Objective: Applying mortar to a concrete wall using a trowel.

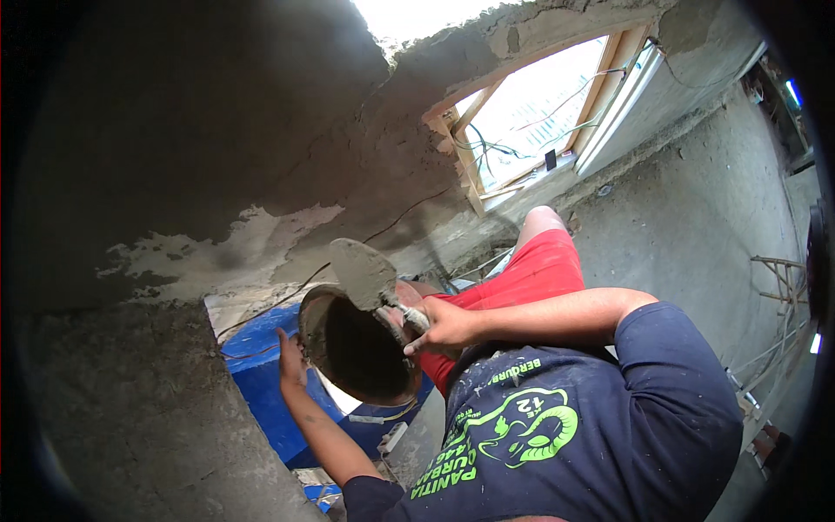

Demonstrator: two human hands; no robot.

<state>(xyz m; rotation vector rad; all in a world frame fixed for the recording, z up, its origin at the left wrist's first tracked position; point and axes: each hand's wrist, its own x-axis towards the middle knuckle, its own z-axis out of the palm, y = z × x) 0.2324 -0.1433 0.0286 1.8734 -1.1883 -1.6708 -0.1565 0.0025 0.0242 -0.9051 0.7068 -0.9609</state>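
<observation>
My right hand (pixel 448 324) is closed round the handle of a trowel (pixel 365 271). The blade is smeared with grey mortar and lies over the upper rim of a round bucket (pixel 396 396). Tilted toward me, the bucket shows a dark, shadowed inside, so how much mortar it holds is hard to tell. At its left side, my left hand (pixel 293 361) holds the outer wall near the rim, with some fingers hidden behind it. Just beyond the trowel is the grey plastered wall (pixel 287 157), with a paler rough patch (pixel 209 261).
A wooden-framed window (pixel 539 113) with loose wires is set in the wall at upper right. Below the bucket are blue panels (pixel 270 418) and a white power strip (pixel 393 438). A thin cable (pixel 287 304) runs along the wall. Thin sticks (pixel 778 278) stand at far right.
</observation>
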